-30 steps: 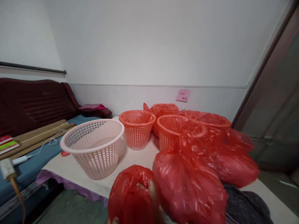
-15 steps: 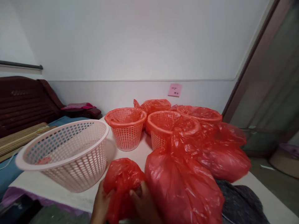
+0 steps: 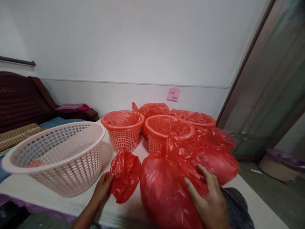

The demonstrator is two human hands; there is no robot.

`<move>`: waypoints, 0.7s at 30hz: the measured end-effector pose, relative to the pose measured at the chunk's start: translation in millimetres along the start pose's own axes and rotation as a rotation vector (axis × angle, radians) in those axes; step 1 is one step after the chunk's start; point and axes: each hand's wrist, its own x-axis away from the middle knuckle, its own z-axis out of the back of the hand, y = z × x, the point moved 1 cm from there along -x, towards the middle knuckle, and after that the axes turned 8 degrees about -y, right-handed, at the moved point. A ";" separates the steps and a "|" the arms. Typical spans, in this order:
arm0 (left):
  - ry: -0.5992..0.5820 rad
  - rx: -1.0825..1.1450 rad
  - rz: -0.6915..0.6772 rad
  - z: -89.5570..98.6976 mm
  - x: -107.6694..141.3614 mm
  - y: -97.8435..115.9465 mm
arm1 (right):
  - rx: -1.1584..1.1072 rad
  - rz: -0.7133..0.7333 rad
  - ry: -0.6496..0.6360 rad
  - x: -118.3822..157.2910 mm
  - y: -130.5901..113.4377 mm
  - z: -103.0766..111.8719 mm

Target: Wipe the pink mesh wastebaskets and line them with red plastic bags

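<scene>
Small red bag [image 3: 125,176]: between pink basket [image 3: 83,168] and large red bag [image 3: 166,187]
Left hand [image 3: 103,187]: fingers pinching its side
Right hand [image 3: 211,200]: fingers wide over large red bag, contact unclear
Contents: hidden

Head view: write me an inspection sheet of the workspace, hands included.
Surface: white-topped table, purple cloth along its near edge.
Job's things: small crumpled red bag; large red bag, full-looking; another full-looking red bag behind to its right; pale pink mesh basket at left; two red mesh baskets behind; more red plastic at the back.
Clutter: dark cloth at right.
Grip: left hand grasps the small crumpled red bag; right hand open at the large red bag.
Cables: nothing seen clearly.
Surroundings: pink note on the wall; dark red bench at left.
</scene>
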 end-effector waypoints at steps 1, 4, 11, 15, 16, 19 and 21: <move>0.018 0.006 0.001 4.2 3.0 0.6 | 0.017 -0.005 -0.017 -7.2 3.5 -3.8; 0.135 0.011 0.021 18.1 18.7 -0.3 | 0.048 -0.038 -0.080 -22.8 10.5 -18.7; 0.284 0.022 -0.047 13.8 96.8 -19.3 | 0.059 -0.149 -0.372 -36.1 5.6 -37.3; 0.136 -0.099 -0.307 -19.7 127.2 -25.0 | -0.062 -0.055 -0.520 -32.4 0.0 -37.4; 0.050 -0.166 -0.359 -29.5 128.4 -21.3 | -0.131 -0.032 -0.531 -30.1 -2.4 -36.3; -0.199 -0.394 -0.501 -61.9 122.7 2.6 | -0.298 0.007 -0.522 -19.4 -17.0 -29.6; -0.266 -0.464 -0.575 -85.6 117.6 23.0 | -0.329 0.052 -0.525 -8.6 -33.3 -23.7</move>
